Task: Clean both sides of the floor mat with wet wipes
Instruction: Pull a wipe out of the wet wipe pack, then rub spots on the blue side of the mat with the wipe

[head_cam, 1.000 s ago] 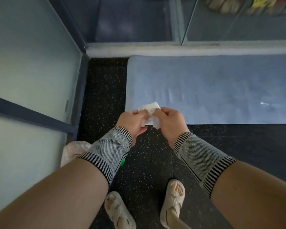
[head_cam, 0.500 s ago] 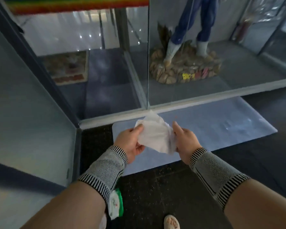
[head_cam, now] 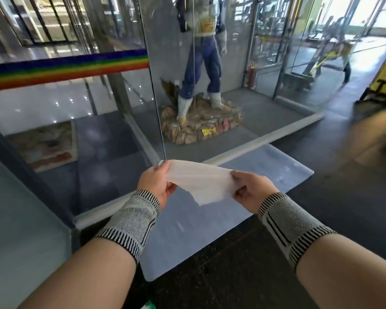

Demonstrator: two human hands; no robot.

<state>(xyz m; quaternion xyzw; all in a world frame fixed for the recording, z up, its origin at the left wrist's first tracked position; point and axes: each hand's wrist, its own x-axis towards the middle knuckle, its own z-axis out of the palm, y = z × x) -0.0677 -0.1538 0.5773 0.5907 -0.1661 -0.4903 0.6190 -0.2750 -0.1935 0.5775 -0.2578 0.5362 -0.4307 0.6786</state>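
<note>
Dark floor (head_cam: 276,253) carries the mat (head_cam: 187,237); left hand (head_cam: 155,182) and right hand (head_cam: 249,190) pinch a limp, light wipe (head_cam: 198,181) by opposite edges.

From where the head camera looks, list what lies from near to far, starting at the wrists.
wristbands → left hand and right hand pinching the wet wipe stretched between them → floor mat on the dark floor → glass case → statue on its rock base.

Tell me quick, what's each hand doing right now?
Left hand: pinching one end of the wet wipe.
Right hand: pinching the other end.
</note>
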